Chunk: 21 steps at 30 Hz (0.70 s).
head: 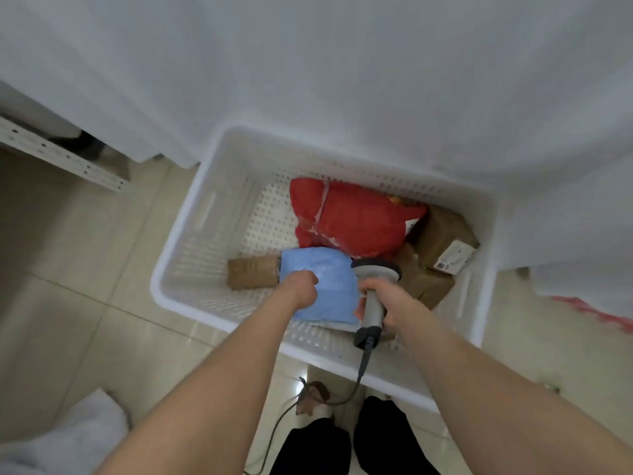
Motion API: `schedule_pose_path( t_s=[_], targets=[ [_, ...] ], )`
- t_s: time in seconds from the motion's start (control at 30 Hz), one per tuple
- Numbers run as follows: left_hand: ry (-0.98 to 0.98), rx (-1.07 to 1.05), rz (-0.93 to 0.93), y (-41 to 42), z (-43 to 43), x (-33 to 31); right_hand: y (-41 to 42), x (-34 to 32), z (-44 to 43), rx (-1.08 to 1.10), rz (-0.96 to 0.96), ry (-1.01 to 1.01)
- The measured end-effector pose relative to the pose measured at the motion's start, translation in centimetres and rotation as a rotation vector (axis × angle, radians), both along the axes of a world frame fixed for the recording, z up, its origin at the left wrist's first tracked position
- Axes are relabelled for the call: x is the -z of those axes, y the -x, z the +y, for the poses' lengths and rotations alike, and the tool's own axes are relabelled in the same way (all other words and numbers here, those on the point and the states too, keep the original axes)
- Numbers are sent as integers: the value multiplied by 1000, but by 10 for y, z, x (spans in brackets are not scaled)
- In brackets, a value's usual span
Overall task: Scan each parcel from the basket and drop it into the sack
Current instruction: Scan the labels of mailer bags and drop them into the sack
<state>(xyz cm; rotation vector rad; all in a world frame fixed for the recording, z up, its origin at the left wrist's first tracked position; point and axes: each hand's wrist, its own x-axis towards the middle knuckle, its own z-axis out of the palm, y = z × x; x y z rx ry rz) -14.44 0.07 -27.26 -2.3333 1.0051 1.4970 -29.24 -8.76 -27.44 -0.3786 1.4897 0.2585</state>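
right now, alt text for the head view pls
The left hand grips a blue parcel over a white basket while the right hand holds a grey scanner beside it. A red parcel and brown boxes lie inside.

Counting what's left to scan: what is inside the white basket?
In the basket: a blue parcel gripped by the left hand, a red parcel behind it, a brown parcel at its left, brown boxes at right. Anything beneath these is covered.

Glossy beige tiled floor [85,269], soft light reflecting off it. White perforated metal shelf rail [61,156] at left. White fabric [308,63] hangs behind.
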Motion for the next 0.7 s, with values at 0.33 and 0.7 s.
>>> schedule_pose_path(
  t_s=[0.33, 0.7],
  targets=[
    [-68, 2, 40, -7, 11, 149, -13, 143, 5, -257, -27, -33],
    [-186, -17, 113, -23, 39, 144, -34, 132, 20, 39, -185, -70]
  ],
)
